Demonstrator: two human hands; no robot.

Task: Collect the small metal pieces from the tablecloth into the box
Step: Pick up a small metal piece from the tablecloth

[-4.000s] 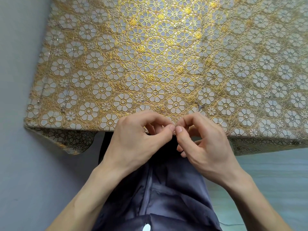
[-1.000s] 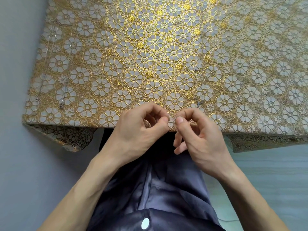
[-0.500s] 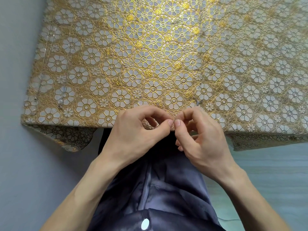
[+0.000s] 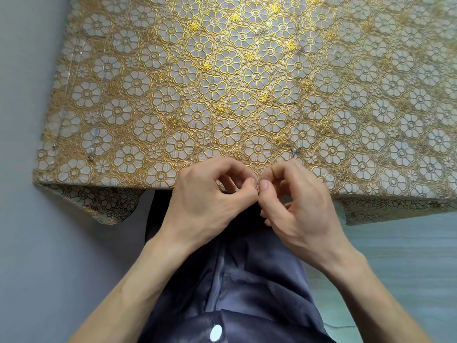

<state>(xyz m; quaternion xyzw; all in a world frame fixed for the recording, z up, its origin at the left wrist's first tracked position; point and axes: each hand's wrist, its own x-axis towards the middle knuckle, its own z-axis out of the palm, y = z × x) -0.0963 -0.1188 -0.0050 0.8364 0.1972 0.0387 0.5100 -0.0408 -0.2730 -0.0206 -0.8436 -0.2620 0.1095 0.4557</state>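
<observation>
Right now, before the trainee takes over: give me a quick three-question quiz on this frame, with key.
1. True or false: a box is in view.
2. Where on the tablecloth do the left hand and right hand meet? A) far edge B) near edge C) left corner
3. What lies on the cloth just beyond the right hand's knuckles?
Key: 1 false. 2 B; thumbs and forefingers pinch a tiny silver piece there. 3 a small metal piece.
</observation>
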